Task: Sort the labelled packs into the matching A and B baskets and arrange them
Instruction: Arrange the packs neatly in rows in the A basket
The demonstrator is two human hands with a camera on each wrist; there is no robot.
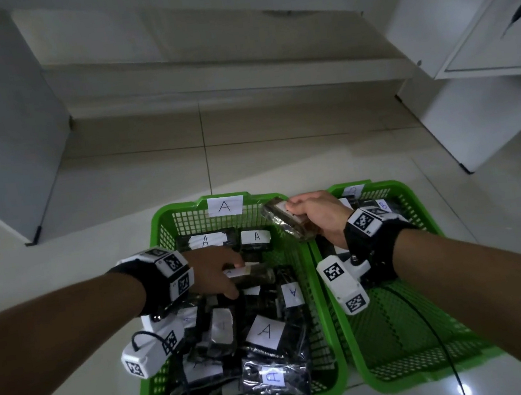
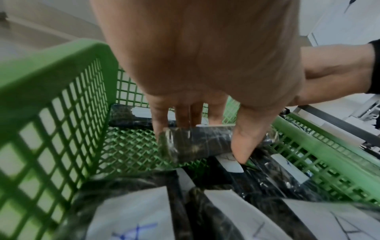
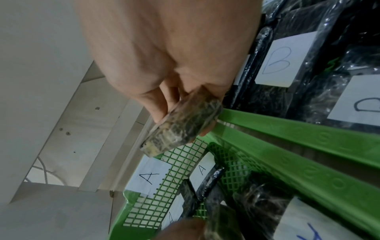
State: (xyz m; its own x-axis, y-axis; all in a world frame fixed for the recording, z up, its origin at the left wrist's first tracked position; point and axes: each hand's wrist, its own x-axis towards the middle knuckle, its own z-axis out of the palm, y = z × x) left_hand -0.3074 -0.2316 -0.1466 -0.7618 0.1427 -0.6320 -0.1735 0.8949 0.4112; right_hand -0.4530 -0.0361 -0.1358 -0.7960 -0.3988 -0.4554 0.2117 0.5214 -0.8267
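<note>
Baskets (image 1: 316, 276), two, green, left hand (image 1: 212, 270) fingers gripping one pack (image 1: 253, 276), right hand (image 1: 317, 214) fingers gripping another pack (image 1: 283, 219)

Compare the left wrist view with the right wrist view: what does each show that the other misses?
Only the left wrist view shows the left hand gripping a dark pack low inside its basket, over bare mesh floor.

Only the right wrist view shows the right hand holding another pack above the rims where the baskets meet, the B-labelled packs and the A basket's label.

Both show the green A basket and A-labelled packs.
</note>
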